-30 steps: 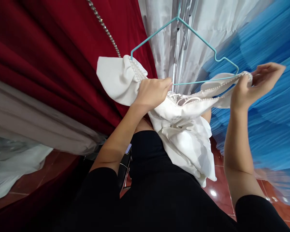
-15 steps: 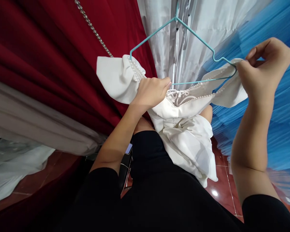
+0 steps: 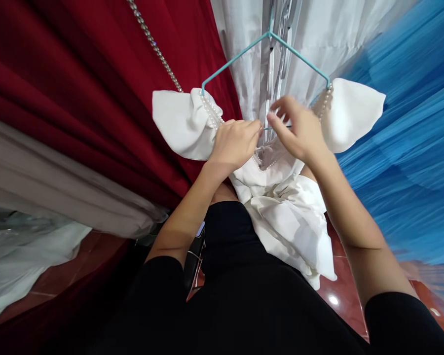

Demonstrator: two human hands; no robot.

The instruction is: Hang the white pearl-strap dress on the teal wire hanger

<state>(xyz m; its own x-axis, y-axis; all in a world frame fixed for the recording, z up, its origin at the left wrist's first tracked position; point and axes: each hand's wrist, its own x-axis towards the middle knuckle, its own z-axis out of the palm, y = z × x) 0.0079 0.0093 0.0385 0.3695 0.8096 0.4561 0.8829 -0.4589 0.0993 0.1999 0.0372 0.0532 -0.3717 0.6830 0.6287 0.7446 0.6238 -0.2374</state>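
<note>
A white dress (image 3: pixel 266 177) with pearl-beaded edges hangs on a thin light-blue clothes hanger (image 3: pixel 237 58). My left hand (image 3: pixel 235 143) is closed around the hanger's lower bar, beside the dress's left sleeve (image 3: pixel 183 121); its fingertips are partly hidden. Just right of it, my right hand (image 3: pixel 299 128) is slightly blurred, with thumb and fingers apart and nothing visible between them. The dress's right sleeve (image 3: pixel 357 116) sits over the hanger's right end. Behind my right hand, part of the neckline is hidden. The skirt is bunched over my legs.
Red fabric (image 3: pixel 107 98) with a sparkling chain trim (image 3: pixel 153 44) hangs at the left. White cloth (image 3: pixel 325 29) and a metal rail (image 3: pixel 279 54) are behind the hanger. A blue tulle garment (image 3: pixel 418 148) fills the right side, above red floor tiles (image 3: pixel 344 276).
My right hand has let go of the right sleeve and moved left to the hanger's middle. That sleeve now sits over the hanger's right end. My left hand keeps its grip.
</note>
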